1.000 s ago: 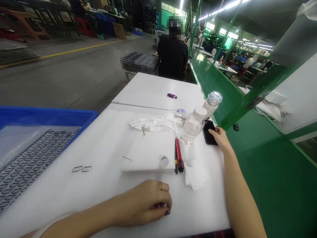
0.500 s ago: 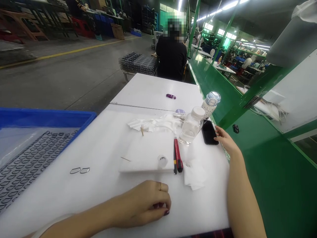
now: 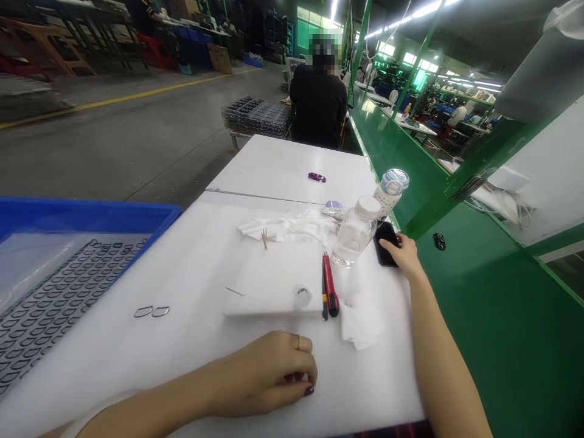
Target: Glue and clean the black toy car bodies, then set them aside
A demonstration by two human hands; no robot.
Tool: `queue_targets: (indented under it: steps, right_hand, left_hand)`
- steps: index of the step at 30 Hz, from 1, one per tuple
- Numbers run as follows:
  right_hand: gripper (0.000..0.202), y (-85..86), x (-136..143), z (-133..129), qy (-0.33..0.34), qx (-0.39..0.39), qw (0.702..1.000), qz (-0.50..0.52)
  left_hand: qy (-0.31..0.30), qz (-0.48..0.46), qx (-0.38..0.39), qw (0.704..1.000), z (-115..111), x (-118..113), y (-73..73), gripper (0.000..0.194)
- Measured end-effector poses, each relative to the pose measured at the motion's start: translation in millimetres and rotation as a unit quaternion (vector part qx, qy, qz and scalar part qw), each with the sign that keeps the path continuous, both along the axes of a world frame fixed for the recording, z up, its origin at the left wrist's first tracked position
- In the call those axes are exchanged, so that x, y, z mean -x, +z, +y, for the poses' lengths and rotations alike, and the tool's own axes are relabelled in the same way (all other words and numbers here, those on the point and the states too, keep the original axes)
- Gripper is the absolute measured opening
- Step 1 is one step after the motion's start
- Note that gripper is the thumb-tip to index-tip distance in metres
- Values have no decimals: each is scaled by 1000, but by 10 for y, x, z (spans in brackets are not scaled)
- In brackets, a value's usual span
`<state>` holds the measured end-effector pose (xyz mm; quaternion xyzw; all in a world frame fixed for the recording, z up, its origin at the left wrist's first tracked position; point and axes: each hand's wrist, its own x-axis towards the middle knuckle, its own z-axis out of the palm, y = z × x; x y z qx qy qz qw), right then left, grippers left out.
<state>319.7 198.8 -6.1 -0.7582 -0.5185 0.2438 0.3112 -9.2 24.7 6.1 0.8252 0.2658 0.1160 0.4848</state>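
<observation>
A black phone [image 3: 385, 243] lies under the right hand [image 3: 404, 255]; a red-and-black utility knife [image 3: 328, 292] lies left of it on the white surface [image 3: 182, 292].

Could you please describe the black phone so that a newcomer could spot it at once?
Find the white table's right edge beside the green conveyor. The right hand rests on the phone, flat, dark, behind the clear bottle.

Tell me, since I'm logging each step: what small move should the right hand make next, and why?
Probably close the fingers around the black phone and lift it: the right hand rests on its near edge, without a visible grip.
</observation>
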Motion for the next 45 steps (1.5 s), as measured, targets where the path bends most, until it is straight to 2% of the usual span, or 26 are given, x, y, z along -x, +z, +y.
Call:
queue_targets:
  steps: [2,5,7,9,12,16,23,32,37,45]
  right_hand:
    - [83,26,-3,-12,-1,2,1000,0]
    - [67,103,-50,-70,16,20,999,36]
    - [64,160,-94,-124,33,34,997,58]
    - [70,204,-126,-171,59,49,995,71]
    - [89,231,-140,-205,92,73,991,62]
    - [108,225,-131,-207,106,77,991,24]
    - [87,217,-172,-206,76,82,989,101]
    - [88,168,-215,-182,80,61,990,101]
    - [75,137,-252,-160,73,56,988,127]
    - [75,186,-196,-171,76,53,986,141]
  left_hand:
    - [-1,4,1,1000,1,2,9,10]
    - [-2,11,9,1000,7,5,26,10]
    - [-1,13,12,1000,12,3,34,10]
    - [1,13,9,1000,13,-1,38,11]
    - [3,7,5,1000,4,-4,42,11]
    - [1,6,4,1000,-6,1,50,10]
    - [4,8,6,1000,-7,1,59,11]
    - [0,4,2,1000,-11,16,8,10]
    - [3,4,8,1000,-3,6,20,10]
    - [0,9,4,1000,3,-1,22,10]
